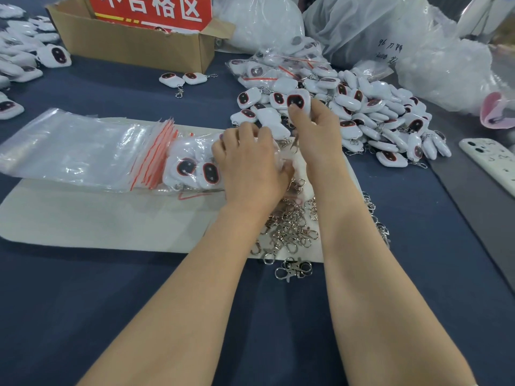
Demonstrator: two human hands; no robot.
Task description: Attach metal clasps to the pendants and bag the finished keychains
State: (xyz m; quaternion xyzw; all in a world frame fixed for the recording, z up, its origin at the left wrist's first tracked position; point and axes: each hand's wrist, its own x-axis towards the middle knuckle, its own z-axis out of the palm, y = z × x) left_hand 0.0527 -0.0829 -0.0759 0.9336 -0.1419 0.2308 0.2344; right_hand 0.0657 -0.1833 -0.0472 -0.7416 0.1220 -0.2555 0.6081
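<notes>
From the head camera we look down on a dark blue surface [83, 316] with a pale rectangular mat [97, 218] lying across its middle. Our right hand [315, 129] reaches past the mat's far edge. It pinches a white rounded pendant with a dark, red-rimmed face [298, 101] between thumb and curled fingers, held at the near rim of a big loose heap of like pendants [376, 118] that spreads toward the surface's right edge. Our left hand [248, 162] sits just beside it over the mat, its fingers curled down and gripping a clear plastic zip bag [178, 151] that holds at least two pendants. A stack of flat clear zip bags with red seal strips [78, 149] lies on the mat's left part, touching that filled bag. A tangle of silver metal clasps [289, 227] lies at the mat's near right corner, between and under our forearms, with a few on the blue surface. Toward the far edge stands an open brown cardboard box [133, 43] with a red sign [150, 9] in it, and two finished keychains [184, 79] lie just in front of it. Large clear plastic sacks [390, 32] stand to the box's right. A phone in a white case [493, 160] lies at the right edge.
</notes>
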